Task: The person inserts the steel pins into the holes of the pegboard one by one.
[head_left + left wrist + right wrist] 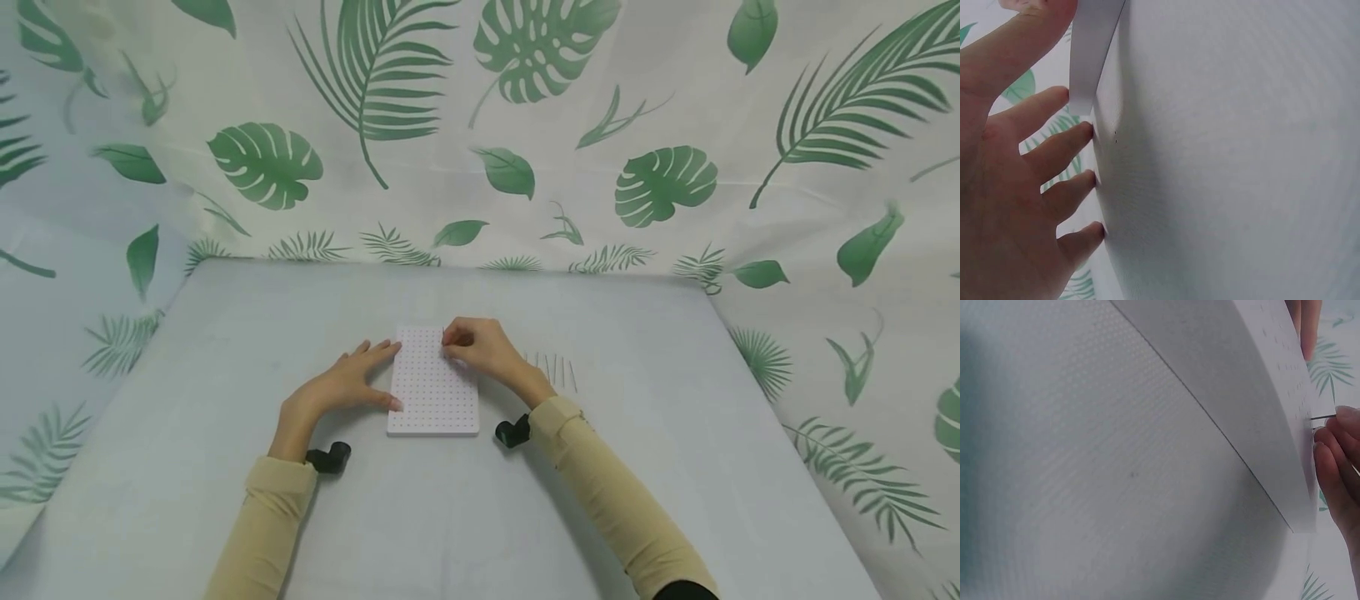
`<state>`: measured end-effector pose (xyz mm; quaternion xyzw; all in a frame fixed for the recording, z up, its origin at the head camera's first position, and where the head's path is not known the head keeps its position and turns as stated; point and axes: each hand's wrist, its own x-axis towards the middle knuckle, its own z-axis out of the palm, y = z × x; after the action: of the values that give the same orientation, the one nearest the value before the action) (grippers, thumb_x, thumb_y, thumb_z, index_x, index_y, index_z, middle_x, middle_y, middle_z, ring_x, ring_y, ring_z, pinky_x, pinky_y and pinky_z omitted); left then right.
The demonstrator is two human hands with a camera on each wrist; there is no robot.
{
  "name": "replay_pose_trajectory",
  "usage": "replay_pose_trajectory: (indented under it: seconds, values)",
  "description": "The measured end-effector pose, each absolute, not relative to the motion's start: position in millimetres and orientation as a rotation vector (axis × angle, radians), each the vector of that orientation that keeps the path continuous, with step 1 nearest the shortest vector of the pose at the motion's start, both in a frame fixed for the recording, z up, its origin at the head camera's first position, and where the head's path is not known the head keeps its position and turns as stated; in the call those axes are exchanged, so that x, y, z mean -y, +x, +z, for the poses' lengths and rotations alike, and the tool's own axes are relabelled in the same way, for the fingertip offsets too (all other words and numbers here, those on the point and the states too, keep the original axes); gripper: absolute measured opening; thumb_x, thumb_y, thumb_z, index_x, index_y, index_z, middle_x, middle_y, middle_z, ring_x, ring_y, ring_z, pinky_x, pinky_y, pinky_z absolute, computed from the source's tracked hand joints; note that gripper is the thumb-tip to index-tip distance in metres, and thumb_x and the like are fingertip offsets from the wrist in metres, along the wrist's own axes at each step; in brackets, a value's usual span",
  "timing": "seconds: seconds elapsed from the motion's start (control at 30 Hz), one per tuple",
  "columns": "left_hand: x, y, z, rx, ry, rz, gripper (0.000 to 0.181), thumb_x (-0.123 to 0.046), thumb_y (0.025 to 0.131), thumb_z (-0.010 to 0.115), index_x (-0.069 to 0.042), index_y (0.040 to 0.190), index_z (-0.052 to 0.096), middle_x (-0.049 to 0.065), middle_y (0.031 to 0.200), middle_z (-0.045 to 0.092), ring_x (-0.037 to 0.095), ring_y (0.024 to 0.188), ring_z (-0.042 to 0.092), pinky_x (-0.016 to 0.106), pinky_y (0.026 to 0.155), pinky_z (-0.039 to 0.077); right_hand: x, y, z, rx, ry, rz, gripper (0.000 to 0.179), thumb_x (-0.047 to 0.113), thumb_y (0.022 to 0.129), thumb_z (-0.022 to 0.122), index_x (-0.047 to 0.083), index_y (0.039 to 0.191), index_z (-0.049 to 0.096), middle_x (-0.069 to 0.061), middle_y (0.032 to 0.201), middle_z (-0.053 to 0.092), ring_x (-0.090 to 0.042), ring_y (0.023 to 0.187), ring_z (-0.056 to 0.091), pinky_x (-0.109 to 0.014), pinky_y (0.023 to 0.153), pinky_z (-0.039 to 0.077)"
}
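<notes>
A white pegboard (431, 404) with rows of small holes lies flat on the table. My left hand (341, 385) is spread at its left side, the thumb and a fingertip touching the board's edge. From the left wrist view, the fingers of that hand (1019, 181) are parted beside the board's side wall (1088, 56). Over the upper right part of the board, my right hand (487, 348) pinches a thin metal pin. Seen from the right wrist, the pin (1322, 417) points at the holed face, its tip right at the surface, with the right hand's fingertips (1329, 459) close by.
Several thin metal pins (555, 369) lie in a row right of the board, partly behind the right wrist. Black wrist cameras sit at the left wrist (330, 457) and right wrist (513, 432). A leaf-print curtain (450, 192) stands behind the white table (442, 517).
</notes>
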<state>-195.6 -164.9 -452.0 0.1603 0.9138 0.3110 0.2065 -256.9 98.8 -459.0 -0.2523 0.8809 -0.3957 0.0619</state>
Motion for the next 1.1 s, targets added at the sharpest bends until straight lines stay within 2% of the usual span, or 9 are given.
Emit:
replay_pose_trajectory:
  seconds: [0.5, 0.73, 1.1]
  values:
    - [161.1, -195.9, -452.7, -2.547, 0.438, 0.856, 0.103, -0.042, 0.084, 0.083, -0.006, 0.162, 0.027, 0.023, 0.169, 0.019, 0.051, 0.156, 0.006, 0.069, 0.125, 0.003, -110.2, -252.9, -457.4, -2.705, -0.787, -1.095, 0.007, 0.006, 0.091, 0.075, 0.008, 0.097, 0.074, -0.006, 0.097, 0.077, -0.018, 0.092, 0.072, -0.031, 0.088, 0.060]
    - [160.9, -198.7, -457.3, -2.548, 0.439, 0.856, 0.104, -0.042, 0.083, 0.084, -0.008, 0.163, 0.027, 0.020, 0.170, 0.019, 0.049, 0.157, 0.004, 0.068, 0.126, 0.002, -129.3, -250.8, -452.0, -2.712, -0.719, -1.062, 0.006, 0.009, 0.093, 0.075, 0.010, 0.099, 0.075, -0.004, 0.099, 0.078, -0.017, 0.094, 0.073, -0.033, 0.088, 0.061]
    - [162.2, -199.0, -456.8, -2.554, 0.443, 0.848, 0.105, -0.042, 0.084, 0.083, -0.006, 0.163, 0.026, 0.022, 0.170, 0.018, 0.050, 0.157, 0.004, 0.069, 0.125, 0.002, -162.9, -247.6, -445.6, -2.710, -0.719, -0.998, 0.011, 0.010, 0.094, 0.073, 0.006, 0.105, 0.075, -0.006, 0.102, 0.077, -0.019, 0.093, 0.071, -0.037, 0.087, 0.061]
